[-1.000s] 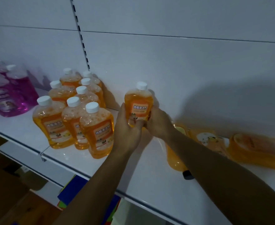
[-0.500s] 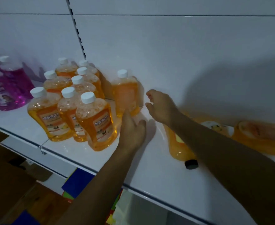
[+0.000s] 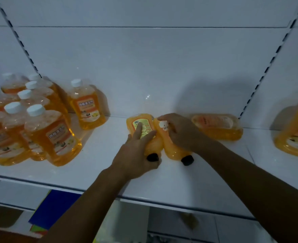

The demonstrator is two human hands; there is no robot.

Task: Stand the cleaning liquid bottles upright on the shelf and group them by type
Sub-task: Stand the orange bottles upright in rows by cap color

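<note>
Nearest the camera, two bare forearms were extended over the front edge of the white shelf, beneath which a blue sheet could be made out. The left hand was laid on a lying orange bottle, its fingers stretched forward over the yellow back label, on which only fine, unreadable print was seen; its thumb appeared to be tucked near the bottle's black cap. The right hand was placed over a second lying orange bottle just beside the first, its fingers curled round the body, and that bottle's black cap was pointed toward the shelf edge. The two bottles were touching along their sides. To the left, a cluster of upright orange bottles with white caps was gathered, and the label on the front one was printed with Chinese characters reading 地板清洁剂. Just behind and to the right of the cluster, a single upright orange bottle was set against the back panel, the same characters being shown on its label. Farther right, a third orange bottle was left lying on its side near the back panel, its label too blurred to be read, and another tipped orange bottle was seen at the right edge.
</note>
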